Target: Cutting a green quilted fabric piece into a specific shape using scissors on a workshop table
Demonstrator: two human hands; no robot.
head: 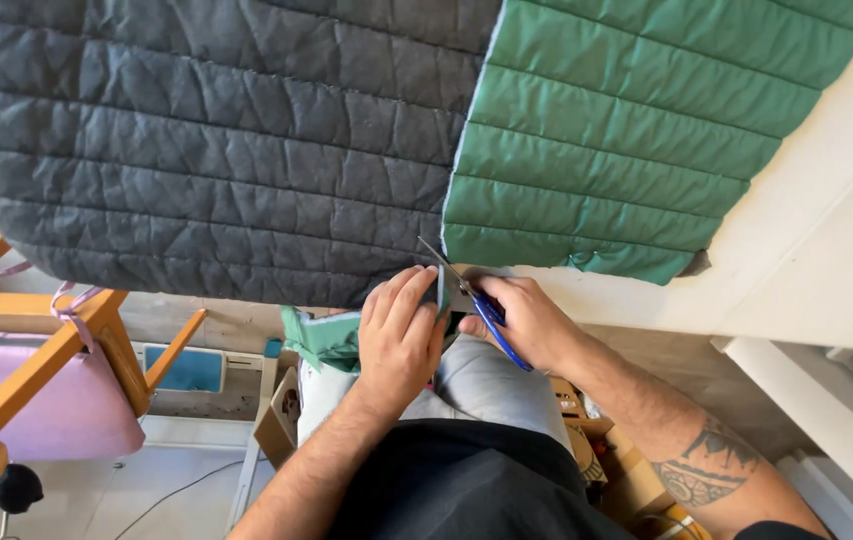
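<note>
A large quilted fabric lies on a pale table point(827, 240); its left part is dark grey point(207, 150) and its right part is green point(617, 130). My right hand point(527, 320) grips blue-handled scissors point(475, 300), whose blades point up-left into the fabric's near edge at the grey-green seam. My left hand point(402, 335) pinches that fabric edge just left of the blades. A green scrap point(322, 338) hangs below the table edge beside my left hand.
A wooden chair point(37, 370) with a pink cushion stands at the left. Cardboard boxes point(587, 440) sit on the floor by my legs. A teal item point(187, 368) lies under the table. A white ledge point(827, 430) runs along the right.
</note>
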